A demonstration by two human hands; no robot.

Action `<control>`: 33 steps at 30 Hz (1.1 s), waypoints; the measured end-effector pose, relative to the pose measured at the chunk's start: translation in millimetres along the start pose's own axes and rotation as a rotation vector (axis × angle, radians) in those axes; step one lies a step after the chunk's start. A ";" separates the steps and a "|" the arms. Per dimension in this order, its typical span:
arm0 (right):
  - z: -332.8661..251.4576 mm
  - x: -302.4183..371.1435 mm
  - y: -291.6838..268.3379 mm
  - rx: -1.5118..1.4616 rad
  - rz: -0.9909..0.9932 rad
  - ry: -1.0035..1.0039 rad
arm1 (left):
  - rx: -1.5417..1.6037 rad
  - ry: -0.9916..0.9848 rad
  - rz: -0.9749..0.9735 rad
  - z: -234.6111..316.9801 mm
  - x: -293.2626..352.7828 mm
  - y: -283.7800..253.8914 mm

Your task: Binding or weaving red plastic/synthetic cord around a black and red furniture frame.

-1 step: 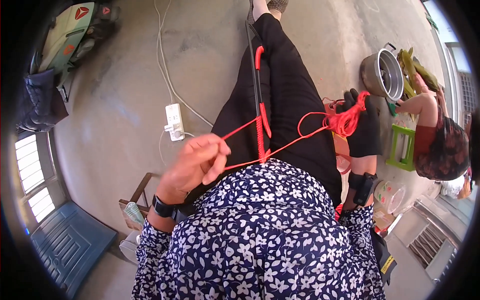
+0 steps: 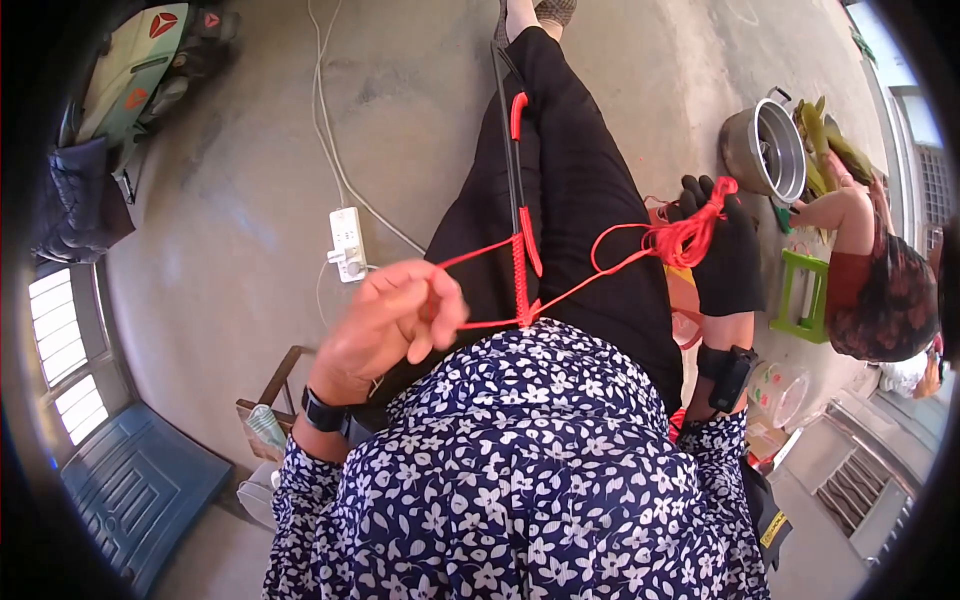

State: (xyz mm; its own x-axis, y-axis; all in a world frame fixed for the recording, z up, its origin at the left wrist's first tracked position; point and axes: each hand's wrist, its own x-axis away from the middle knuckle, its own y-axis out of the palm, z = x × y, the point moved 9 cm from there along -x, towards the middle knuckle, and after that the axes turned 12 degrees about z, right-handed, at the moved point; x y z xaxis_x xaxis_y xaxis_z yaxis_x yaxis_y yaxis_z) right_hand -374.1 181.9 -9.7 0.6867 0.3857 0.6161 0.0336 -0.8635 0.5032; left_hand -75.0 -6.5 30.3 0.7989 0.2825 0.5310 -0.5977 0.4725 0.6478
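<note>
A thin black rod (image 2: 513, 165) lies lengthwise along my lap, with red cord wrapped in a tight braided band (image 2: 520, 275) around its near end. Red sleeve-like pieces (image 2: 531, 240) sit beside it farther along. My left hand (image 2: 395, 315), bare with a watch at the wrist, has its fingers curled round a loop of the cord, whose two strands run to the band. On the right, my right hand (image 2: 728, 250) in a black glove holds the loose bundle of red cord (image 2: 685, 238); one strand stretches from there to the band's near end. Its grip is partly hidden by the bundle.
A white power strip (image 2: 347, 245) with cables lies on the floor at left. At right are a metal pot (image 2: 765, 150), a green stool (image 2: 800, 295) and another person (image 2: 885, 285) handling green husks or leaves. A blue panel-like seat (image 2: 145, 490) stands lower left.
The lower strand, earlier straight between my hands, now bends at the near end of the band. My left fingers have curled differently around the loop; my right hand has shifted slightly.
</note>
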 end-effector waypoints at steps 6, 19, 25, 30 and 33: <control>6.3 7.1 38.1 0.642 -0.091 -0.257 | -0.078 0.301 0.031 28.0 -41.4 9.7; 111.7 65.1 113.1 1.739 -0.612 -0.445 | -0.681 -0.032 0.261 -23.8 -63.6 -7.8; 133.6 68.3 103.9 0.960 -0.553 0.048 | -0.649 -0.086 0.218 -30.9 -69.3 -17.3; 94.0 58.1 100.6 1.140 -0.422 -0.350 | -0.765 0.258 0.394 9.9 -57.5 -17.1; 58.3 43.6 89.3 1.046 -0.190 -0.423 | -0.360 0.486 0.435 64.9 -27.2 -17.4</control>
State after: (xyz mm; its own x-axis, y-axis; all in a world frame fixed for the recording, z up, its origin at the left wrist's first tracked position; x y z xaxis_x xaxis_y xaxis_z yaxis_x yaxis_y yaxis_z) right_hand -298.8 102.7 26.8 0.7884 0.5702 0.2309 0.6151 -0.7263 -0.3067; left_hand -90.7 -76.6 40.0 0.4852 0.8043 0.3432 -0.8742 0.4544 0.1710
